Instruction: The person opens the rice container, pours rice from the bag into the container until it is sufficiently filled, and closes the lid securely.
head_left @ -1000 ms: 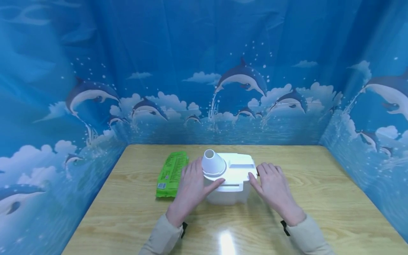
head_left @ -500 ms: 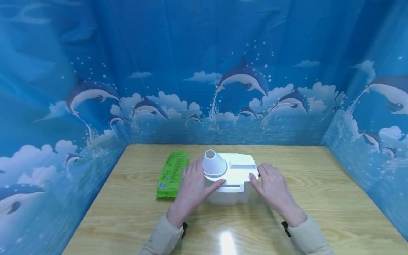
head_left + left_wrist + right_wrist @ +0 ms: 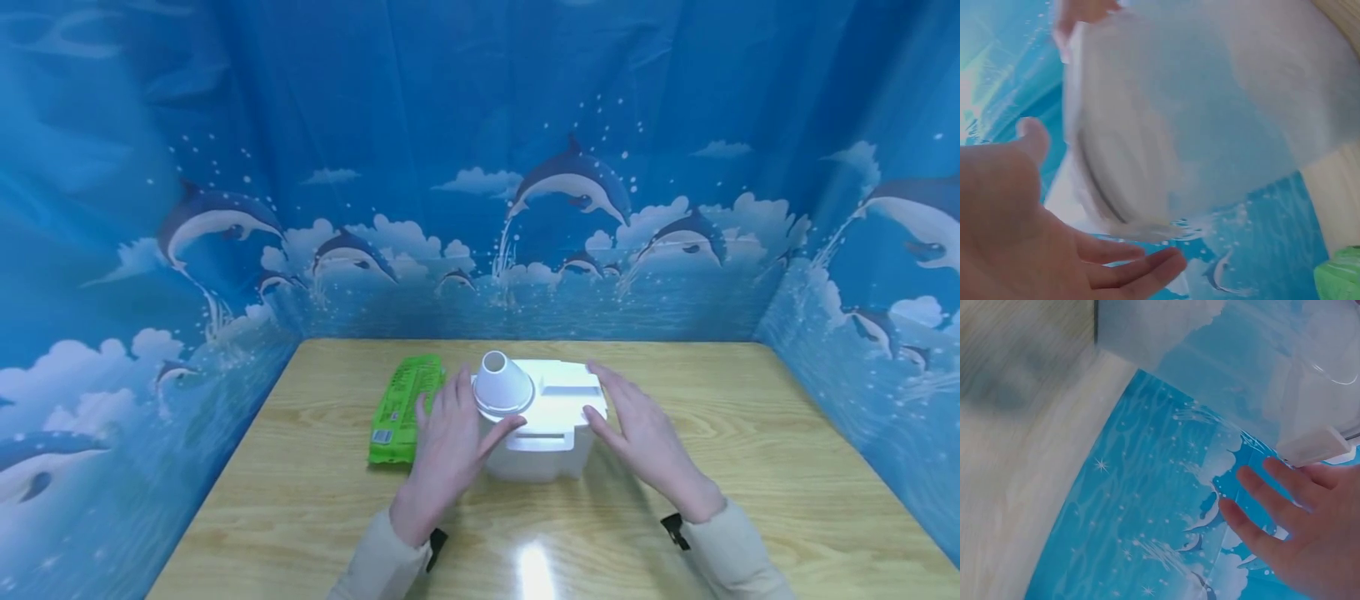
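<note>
A translucent plastic box (image 3: 536, 465) stands on the table with a white lid (image 3: 558, 417) on top. From the lid's left part rises a white cone (image 3: 501, 387) with a round hole at its tip. At the lid's left side is my left hand (image 3: 447, 458), its fingers extended and the thumb over the front corner. My right hand (image 3: 648, 433) lies along the right edge with straight fingers. The left wrist view has the left palm (image 3: 1010, 231) facing the box wall (image 3: 1210, 125), fingers loosely spread. Spread fingers of the right hand (image 3: 1310, 537) reach near the lid's rim in the right wrist view.
A green printed packet (image 3: 405, 408) lies left of the box, close to the left hand. The wooden table (image 3: 765, 467) is bordered at the back and sides by a blue dolphin-print curtain (image 3: 390, 150).
Both hands have loosened around the lid. The right hand's fingers have straightened and shifted up along the edge; the left hand's fingers have spread slightly. The box stays in place.
</note>
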Available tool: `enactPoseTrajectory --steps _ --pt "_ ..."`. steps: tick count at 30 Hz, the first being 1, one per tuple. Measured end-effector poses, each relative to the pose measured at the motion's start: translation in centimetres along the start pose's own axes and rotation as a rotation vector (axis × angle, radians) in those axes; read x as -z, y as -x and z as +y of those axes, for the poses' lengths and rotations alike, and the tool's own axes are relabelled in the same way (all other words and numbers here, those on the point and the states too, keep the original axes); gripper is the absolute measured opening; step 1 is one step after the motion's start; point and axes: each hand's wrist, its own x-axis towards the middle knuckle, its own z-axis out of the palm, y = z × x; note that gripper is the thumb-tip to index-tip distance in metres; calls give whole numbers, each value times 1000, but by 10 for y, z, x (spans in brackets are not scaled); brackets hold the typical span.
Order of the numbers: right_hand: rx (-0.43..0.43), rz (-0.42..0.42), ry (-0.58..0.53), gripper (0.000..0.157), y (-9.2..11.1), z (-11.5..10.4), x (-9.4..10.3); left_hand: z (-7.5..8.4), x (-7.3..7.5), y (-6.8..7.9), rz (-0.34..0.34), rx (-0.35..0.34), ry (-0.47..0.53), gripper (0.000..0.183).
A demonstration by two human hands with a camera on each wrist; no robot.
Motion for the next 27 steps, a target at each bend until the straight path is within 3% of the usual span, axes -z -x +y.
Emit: enactPoseTrajectory --steps 10,27 --pt "-14 -5 -58 62 0 0 -4 6 1 3 109 -72 -71 104" --pt "-95 21 -79 67 2 -9 -2 -8 -14 -13 -34 -20 194 102"
